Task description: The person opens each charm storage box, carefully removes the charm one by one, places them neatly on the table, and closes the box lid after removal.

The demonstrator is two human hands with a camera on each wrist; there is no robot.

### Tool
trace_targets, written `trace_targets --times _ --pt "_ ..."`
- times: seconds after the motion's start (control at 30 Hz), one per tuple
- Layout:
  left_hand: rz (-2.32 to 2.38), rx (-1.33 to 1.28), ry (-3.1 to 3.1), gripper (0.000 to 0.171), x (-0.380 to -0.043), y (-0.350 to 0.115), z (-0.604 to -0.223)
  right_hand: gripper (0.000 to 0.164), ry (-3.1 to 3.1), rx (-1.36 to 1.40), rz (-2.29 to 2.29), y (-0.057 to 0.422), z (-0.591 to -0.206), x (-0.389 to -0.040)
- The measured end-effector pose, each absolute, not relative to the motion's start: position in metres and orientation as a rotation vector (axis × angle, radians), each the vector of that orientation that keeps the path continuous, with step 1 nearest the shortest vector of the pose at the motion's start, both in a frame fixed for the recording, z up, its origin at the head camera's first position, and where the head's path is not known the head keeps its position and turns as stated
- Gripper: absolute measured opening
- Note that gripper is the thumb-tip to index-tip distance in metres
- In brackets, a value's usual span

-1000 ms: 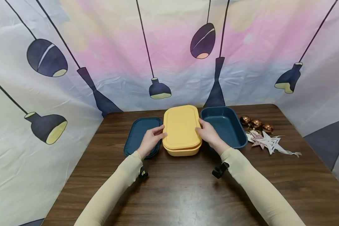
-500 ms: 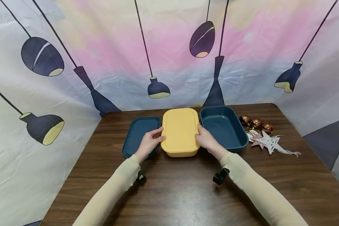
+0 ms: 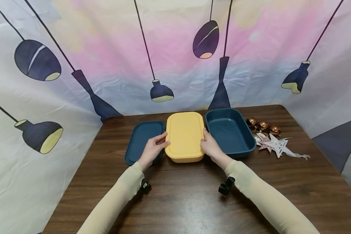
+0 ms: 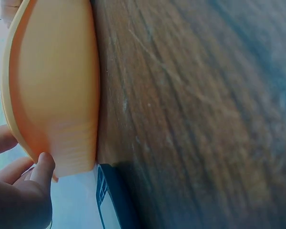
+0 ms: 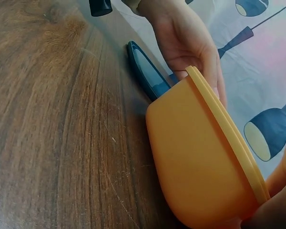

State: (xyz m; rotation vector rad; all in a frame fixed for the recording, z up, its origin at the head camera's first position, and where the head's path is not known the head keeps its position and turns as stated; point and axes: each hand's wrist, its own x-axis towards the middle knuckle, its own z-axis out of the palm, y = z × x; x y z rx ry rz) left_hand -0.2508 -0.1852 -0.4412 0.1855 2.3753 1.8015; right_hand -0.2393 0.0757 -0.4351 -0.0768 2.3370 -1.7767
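A yellow lid (image 3: 185,133) lies flat over a yellow food container (image 3: 185,160), which stands on the table between my hands. At its left edge, my left hand (image 3: 150,151) pinches the rim with thumb and fingers. The right hand (image 3: 212,148) grips the opposite edge. In the left wrist view, the left thumb (image 4: 44,167) lies against the container's side just below the rim. The right wrist view shows the lid's edge running along the container's top (image 5: 195,152); only part of the right hand shows there.
Left of the container lies a dark blue lid (image 3: 141,138), partly behind my left hand. An open dark blue container (image 3: 229,130) stands close on the right. Farther right are copper baubles (image 3: 263,126) and star ornaments (image 3: 276,144) with ribbon. A patterned cloth hangs behind the table (image 3: 175,195).
One second ago the yellow lid sat raised and askew, with a gap at the front. It came down level onto the container, both hands staying at its sides. Since then little has changed.
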Motion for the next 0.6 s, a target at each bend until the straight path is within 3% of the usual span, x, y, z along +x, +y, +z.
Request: trace_targets --times 0.6 --pt "1.650 0.249 2.445 0.058 -0.252 -0.200 -0.426 0.069 2.353 -0.005 -1.830 0.072 -0.424 -0.245"
